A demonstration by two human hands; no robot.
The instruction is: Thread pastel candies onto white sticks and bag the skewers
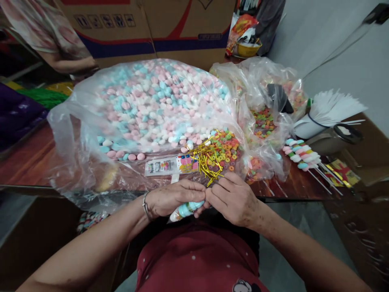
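A marshmallow skewer [187, 209] in blue and white, which seems to have a clear wrapper, lies in my left hand [176, 198], the fingers closed round it. My right hand [232, 198] meets the left at the skewer's right end. Its fingers are curled in a pinch, and what they hold is hidden. Just beyond the hands is a loose pile of gold twist ties [209, 164], beside colourful ring-shaped candies [226, 148]. Printed packets [164, 166] lie to the left of the ties.
A large clear bag of pastel marshmallows [164, 101] covers the table's middle. More bagged ring candies [263, 121] lie to its right. Finished-looking skewers [302, 154] rest near a container of white sticks [331, 107]. Behind stands a cardboard box [170, 32]; another person's arm [69, 63] is at left.
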